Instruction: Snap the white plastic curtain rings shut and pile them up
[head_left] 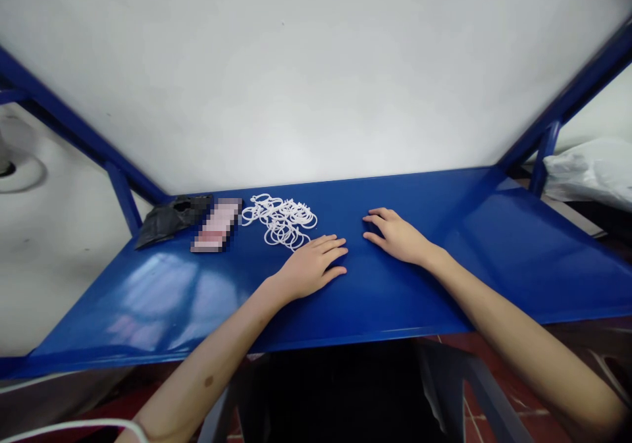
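My left hand (pixel 311 265) lies flat, palm down, on the blue table (pixel 444 259), fingers stretched out and holding nothing. Just beyond its fingertips sits a loose pile of several white rings (pixel 280 220). My right hand (pixel 395 235) also rests palm down on the table, fingers extended toward the left, empty. The two hands lie close together near the table's middle, a small gap between them.
A blurred flat pinkish object (pixel 217 225) lies left of the rings, with a crumpled black bag (pixel 170 219) further left. A white wall rises behind the table. Blue frame bars (pixel 118 193) stand at both sides. A white bag (pixel 592 170) lies at far right.
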Motion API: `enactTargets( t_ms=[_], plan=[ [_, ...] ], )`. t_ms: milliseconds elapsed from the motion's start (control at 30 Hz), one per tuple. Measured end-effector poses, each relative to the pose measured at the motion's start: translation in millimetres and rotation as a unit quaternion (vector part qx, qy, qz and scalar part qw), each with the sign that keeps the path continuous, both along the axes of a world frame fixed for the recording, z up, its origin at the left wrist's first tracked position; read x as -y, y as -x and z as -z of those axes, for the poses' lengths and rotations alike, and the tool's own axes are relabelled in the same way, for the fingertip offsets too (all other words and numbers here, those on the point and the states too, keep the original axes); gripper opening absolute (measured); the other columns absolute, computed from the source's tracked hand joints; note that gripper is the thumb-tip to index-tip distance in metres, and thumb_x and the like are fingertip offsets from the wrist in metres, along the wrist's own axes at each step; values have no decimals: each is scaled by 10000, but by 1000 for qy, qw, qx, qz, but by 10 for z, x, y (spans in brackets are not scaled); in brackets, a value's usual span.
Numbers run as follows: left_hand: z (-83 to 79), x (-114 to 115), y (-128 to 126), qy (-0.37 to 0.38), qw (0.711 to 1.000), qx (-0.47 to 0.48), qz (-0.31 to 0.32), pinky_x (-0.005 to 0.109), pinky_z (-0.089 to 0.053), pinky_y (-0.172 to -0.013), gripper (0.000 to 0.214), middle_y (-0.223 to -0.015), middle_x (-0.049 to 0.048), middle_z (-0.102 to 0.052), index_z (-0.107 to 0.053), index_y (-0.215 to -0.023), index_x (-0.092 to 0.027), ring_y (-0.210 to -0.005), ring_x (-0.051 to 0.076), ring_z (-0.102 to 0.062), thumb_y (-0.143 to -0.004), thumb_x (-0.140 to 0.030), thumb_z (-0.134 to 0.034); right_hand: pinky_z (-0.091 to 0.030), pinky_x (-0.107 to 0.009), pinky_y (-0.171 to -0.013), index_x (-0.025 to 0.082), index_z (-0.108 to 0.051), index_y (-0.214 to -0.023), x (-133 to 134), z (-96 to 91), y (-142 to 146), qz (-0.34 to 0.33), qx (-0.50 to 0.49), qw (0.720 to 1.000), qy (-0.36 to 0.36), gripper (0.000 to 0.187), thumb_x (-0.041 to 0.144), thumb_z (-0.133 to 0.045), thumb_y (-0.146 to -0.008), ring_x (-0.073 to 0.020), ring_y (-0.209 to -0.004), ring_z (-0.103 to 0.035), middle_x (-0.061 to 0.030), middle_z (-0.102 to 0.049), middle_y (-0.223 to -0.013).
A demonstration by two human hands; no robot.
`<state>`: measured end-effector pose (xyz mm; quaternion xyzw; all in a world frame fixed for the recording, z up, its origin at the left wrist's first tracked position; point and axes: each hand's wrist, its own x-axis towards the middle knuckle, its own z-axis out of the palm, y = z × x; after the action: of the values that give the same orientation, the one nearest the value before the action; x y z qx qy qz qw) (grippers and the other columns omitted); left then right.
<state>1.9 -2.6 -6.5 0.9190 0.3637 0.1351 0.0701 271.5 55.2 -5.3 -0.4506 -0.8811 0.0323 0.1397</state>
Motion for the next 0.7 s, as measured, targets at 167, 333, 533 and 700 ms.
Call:
enactTargets(
  t_ms=[167,333,533,700],
  plan=[
    [15,-6,8,1,1000,10,2,443,-382,-1195,429,-1492,52,-550,-593,-1356,-237,-1425,227,-461,-1010,-467,-482,-477,-506,-1093,103,-610,-1337,6,-15,-2,-1,0,1000,0,466,408,-519,-997,-352,-1261,-559,-207,-569,-1365],
    [-9,-2,-6,7,1000,-9,0,438,-367,-1206,442,-1498,59,-543,-586,-1358,-200,-1429,231,-455,-1016,-457,-473,-474,-494,-1098,99,-610,-1336,4,-11,-4,-1,-2,1000,3,466,404,-524,-995,-347,-1262,-560,-206,-572,-1359],
    [-34,0,-15,9,1000,-14,0,439,-367,-1207,440,-1494,62,-548,-585,-1357,-191,-1425,232,-462,-1015,-447,-481,-476,-510,-1092,124,-615,-1332,1,-4,-13,-1,-5,1000,1,455,413,-519,-994,-348,-1260,-563,-196,-574,-1359],
    [-18,-3,-4,9,1000,-8,0,443,-369,-1205,435,-1494,62,-547,-587,-1357,-201,-1427,231,-459,-1013,-448,-484,-484,-524,-1080,136,-616,-1332,-5,12,-19,-6,-14,1000,-5,455,422,-504,-997,-351,-1256,-564,-194,-580,-1351]
  ],
)
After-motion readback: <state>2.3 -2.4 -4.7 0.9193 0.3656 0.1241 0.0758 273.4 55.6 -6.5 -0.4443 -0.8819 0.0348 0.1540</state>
